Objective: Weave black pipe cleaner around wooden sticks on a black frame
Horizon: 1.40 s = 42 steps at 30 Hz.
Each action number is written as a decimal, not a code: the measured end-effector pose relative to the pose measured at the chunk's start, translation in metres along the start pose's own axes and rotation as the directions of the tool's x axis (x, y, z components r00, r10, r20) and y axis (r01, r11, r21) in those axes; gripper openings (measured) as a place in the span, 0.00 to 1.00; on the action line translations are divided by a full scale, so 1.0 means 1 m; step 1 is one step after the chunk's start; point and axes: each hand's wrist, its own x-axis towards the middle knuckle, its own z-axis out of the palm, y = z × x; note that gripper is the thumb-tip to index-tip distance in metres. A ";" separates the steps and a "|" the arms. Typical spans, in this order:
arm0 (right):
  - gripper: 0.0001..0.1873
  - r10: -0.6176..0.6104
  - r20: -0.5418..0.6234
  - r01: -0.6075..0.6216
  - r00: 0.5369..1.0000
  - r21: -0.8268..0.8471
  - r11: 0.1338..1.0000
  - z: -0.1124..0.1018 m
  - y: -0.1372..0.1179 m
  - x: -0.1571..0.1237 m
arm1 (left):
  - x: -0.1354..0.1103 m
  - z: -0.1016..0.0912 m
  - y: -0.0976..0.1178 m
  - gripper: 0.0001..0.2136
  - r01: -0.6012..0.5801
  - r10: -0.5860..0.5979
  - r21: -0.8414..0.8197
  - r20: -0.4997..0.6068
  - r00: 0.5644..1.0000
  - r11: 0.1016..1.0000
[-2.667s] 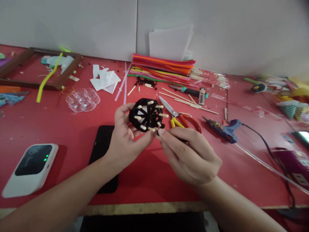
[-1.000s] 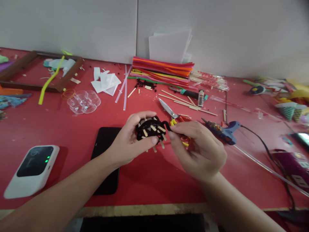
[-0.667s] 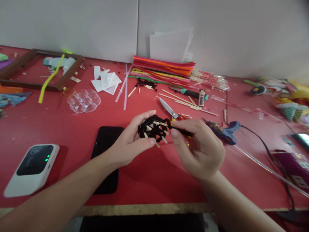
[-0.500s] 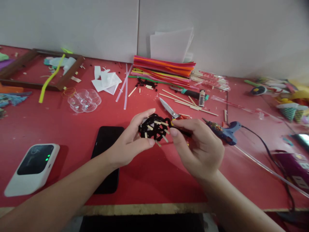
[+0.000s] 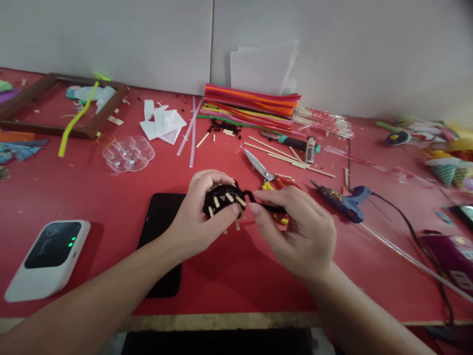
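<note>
A small round frame woven from black pipe cleaner, with several short pale wooden sticks poking out of it, is held up over the red table. My left hand is closed around its left side, thumb across the front. From its right edge runs a loose tail of black pipe cleaner, which my right hand pinches between thumb and fingertips. Behind my right hand lie scissors with red and yellow handles, partly hidden by the fingers.
A phone and a white device lie at left. A glue gun with a cord is at right. Farther back are colored pipe cleaners, wooden sticks, a lighter, a clear plastic palette and a brown frame.
My left hand has shifted slightly left and turned the woven black frame, its fingers now covering more of the top. My right hand has moved a little left, still pinching the black tail.
</note>
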 end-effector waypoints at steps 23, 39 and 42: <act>0.05 0.001 -0.011 -0.002 1.000 -0.104 0.995 -0.002 0.009 0.004 | 0.014 -0.003 -0.004 0.38 0.365 -0.381 -0.524 0.081 0.921 0.770; 0.04 0.133 0.096 -0.146 0.987 0.156 0.977 -0.001 -0.004 -0.002 | 0.009 0.002 0.008 0.23 0.488 -0.444 -0.519 0.217 0.869 0.702; 0.04 0.247 0.157 -0.284 0.956 0.294 0.913 -0.003 -0.003 0.000 | 0.010 0.002 0.007 0.23 0.491 -0.457 -0.510 0.202 0.866 0.706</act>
